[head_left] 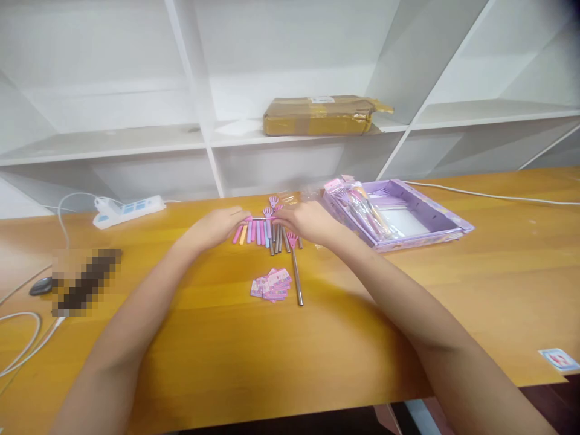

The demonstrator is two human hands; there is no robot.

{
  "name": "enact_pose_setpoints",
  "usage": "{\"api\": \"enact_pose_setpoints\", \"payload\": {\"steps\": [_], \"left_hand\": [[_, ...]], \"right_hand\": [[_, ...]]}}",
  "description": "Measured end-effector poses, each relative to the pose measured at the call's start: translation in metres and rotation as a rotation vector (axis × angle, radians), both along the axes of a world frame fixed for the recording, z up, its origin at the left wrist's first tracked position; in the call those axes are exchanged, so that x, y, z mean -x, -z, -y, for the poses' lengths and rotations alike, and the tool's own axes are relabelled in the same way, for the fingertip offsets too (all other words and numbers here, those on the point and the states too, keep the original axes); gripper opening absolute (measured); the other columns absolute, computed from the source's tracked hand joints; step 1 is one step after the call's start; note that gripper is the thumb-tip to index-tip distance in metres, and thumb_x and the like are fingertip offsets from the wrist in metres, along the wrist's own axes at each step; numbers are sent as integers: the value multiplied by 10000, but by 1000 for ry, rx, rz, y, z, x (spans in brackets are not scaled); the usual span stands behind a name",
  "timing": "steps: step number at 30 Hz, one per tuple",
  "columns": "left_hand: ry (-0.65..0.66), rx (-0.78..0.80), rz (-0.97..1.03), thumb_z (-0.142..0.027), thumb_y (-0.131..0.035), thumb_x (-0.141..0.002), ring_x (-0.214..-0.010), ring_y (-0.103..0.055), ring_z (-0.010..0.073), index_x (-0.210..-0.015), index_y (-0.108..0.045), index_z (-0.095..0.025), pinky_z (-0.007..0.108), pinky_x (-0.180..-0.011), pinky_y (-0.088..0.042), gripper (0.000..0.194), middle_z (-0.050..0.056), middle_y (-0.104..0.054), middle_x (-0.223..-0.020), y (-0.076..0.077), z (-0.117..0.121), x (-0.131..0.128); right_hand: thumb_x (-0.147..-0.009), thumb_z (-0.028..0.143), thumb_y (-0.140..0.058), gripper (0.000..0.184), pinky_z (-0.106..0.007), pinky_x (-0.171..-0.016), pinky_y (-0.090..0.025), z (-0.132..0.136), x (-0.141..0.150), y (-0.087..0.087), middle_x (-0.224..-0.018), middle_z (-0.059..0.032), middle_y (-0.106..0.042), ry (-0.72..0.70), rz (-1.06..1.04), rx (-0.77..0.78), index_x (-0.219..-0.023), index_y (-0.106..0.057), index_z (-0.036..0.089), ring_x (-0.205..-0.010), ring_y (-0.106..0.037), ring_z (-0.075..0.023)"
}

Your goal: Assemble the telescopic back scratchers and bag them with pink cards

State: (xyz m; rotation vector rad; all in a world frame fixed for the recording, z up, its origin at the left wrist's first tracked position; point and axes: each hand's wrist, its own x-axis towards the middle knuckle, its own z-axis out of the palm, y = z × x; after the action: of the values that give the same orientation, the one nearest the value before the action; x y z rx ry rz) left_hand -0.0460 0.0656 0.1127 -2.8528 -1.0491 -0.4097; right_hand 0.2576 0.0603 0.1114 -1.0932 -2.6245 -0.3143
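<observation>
My left hand and my right hand are closed on the two ends of a back scratcher, whose thin metal rod spans between them. Pink shows at both ends, though fingers hide most of them. Beneath my hands lie several pink, orange, purple and blue handles in a row. Several metal rods lie to their right, and purple claw heads show just behind. One pink-clawed back scratcher lies nearer me, its claw close to my right hand. Left of it is a fanned pile of pink printed cards.
A purple tray box with plastic-bagged back scratchers sits at right. A white power strip, cables and a black mouse lie at left. A taped carton rests on the shelf behind. A sticker marks the right edge.
</observation>
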Motion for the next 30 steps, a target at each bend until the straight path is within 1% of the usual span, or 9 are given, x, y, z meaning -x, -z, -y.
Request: {"api": "enact_pose_setpoints", "payload": {"steps": [6,11,14,19,22,26,30], "left_hand": [[-8,24,-7,-328,-396,-1147,-825,-672,214,-1091,-716,-222,322,-747,-497,341,80,-704,-982,-1,-1,2],[0,9,-3,-332,-389,-1151,-855,-693,223,-1140,-725,-216,327,-784,-522,355,88,-721,-997,-2,-1,2],[-16,-14,-7,-302,-405,-1142,-859,-701,225,-1174,-726,-221,324,-766,-516,332,88,-732,-1010,-2,-1,2],[-69,-95,-98,-269,-446,-1124,-880,-716,245,-1179,-724,-215,332,-721,-488,289,88,-753,-1013,-1,-2,2],[-99,-117,-107,-300,-435,-1139,-940,-740,258,-1226,-725,-208,341,-759,-509,316,98,-783,-1069,-3,-2,4],[-150,-99,-93,-339,-389,-1156,-1016,-761,270,-1269,-728,-208,354,-824,-546,381,104,-807,-1165,-8,-1,10],[-179,-93,-50,-299,-383,-1150,-1094,-768,276,-1326,-729,-206,367,-902,-562,399,107,-810,-1261,-13,0,15]], "right_hand": [[-1173,488,-470,431,-319,-646,-256,-4,-4,3,-987,-60,-817,-12,3,-77,-1050,-785,221,-782,-663,-188],[-1174,512,-451,469,-322,-648,-256,-5,-6,1,-906,-68,-795,-9,-25,-90,-1005,-775,217,-775,-665,-192],[-1173,489,-470,443,-325,-649,-249,-6,-7,-1,-908,-61,-795,-12,-39,-77,-1001,-777,220,-768,-656,-188],[-1156,474,-529,397,-326,-648,-238,-7,-8,-4,-887,-57,-794,11,-42,-63,-1007,-797,222,-758,-645,-187],[-1158,482,-519,409,-323,-657,-251,-8,-12,-6,-897,-58,-800,7,-58,-77,-1017,-810,231,-762,-654,-192],[-1167,523,-466,465,-317,-664,-273,-9,-21,-8,-898,-62,-803,52,-75,-89,-1061,-822,243,-749,-659,-202],[-1168,515,-451,463,-320,-674,-308,-11,-30,-12,-922,-67,-813,80,-89,-116,-1094,-815,239,-762,-676,-213]]}}
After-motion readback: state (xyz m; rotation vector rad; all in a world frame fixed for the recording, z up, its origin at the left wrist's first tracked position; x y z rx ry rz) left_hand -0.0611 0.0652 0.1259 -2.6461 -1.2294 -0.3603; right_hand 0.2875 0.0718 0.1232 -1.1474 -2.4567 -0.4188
